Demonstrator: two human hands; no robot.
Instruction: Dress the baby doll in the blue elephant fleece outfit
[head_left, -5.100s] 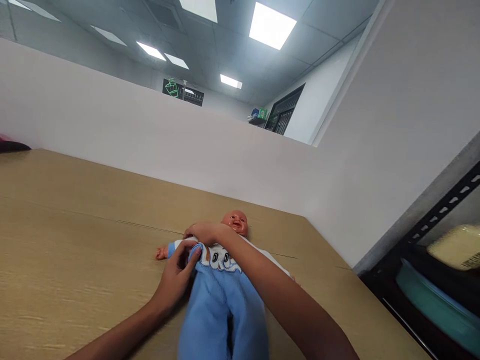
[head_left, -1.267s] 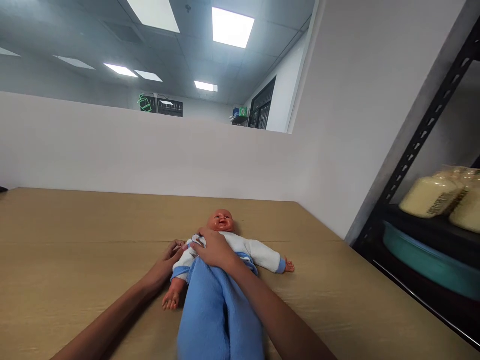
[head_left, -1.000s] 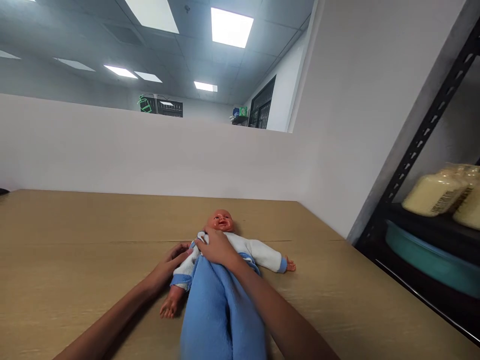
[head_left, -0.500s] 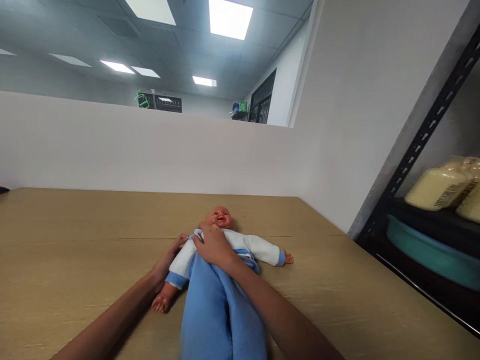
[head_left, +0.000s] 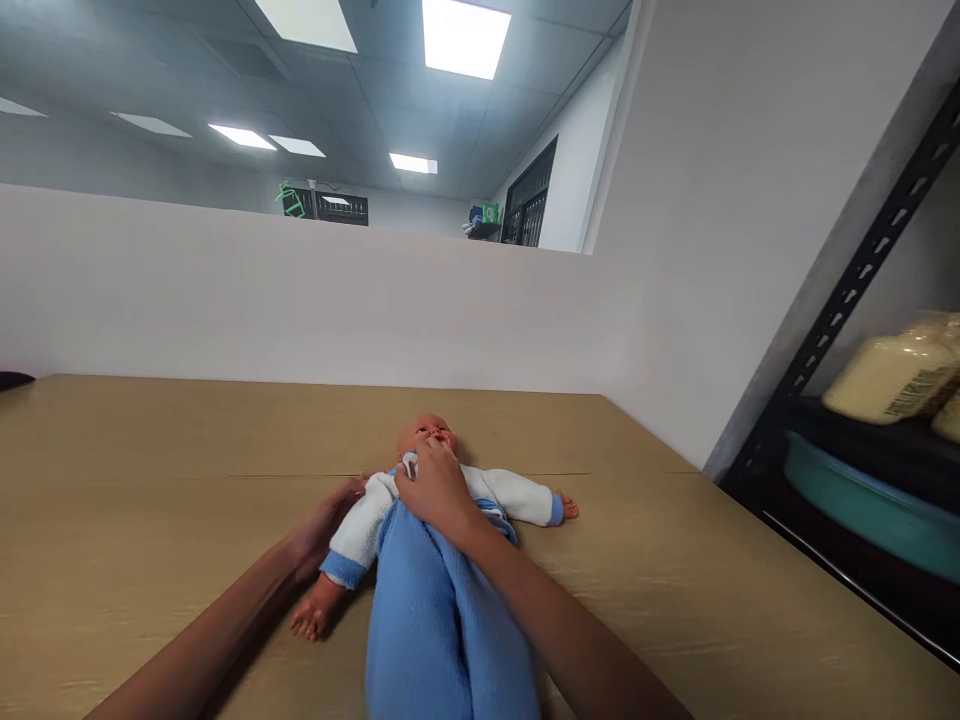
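Observation:
A baby doll point(head_left: 425, 428) lies on its back on the wooden table, head away from me, arms spread. It wears a fleece romper point(head_left: 424, 600) with blue legs, white sleeves and blue cuffs. My right hand point(head_left: 436, 490) is at the neck, fingers curled in a pinch on the white-and-blue collar point(head_left: 409, 460) just under the chin; it covers part of the chest and mouth. Against the outer side of the doll's shoulder, at the left of the picture, rests my left hand point(head_left: 337, 508); its fingertips are hidden behind the white sleeve point(head_left: 361, 525).
The wooden table point(head_left: 187, 430) meets a white wall point(head_left: 300, 300) at the back. On the right stands a black metal shelf point(head_left: 832, 320) with yellowish packs point(head_left: 889, 375) and a teal basin point(head_left: 862, 510). Above the low wall, ceiling lights show.
My right hand has moved up from the chest to the chin and collar. My left hand has shifted slightly left and behind the shoulder. The doll's head and near arm have moved a little left.

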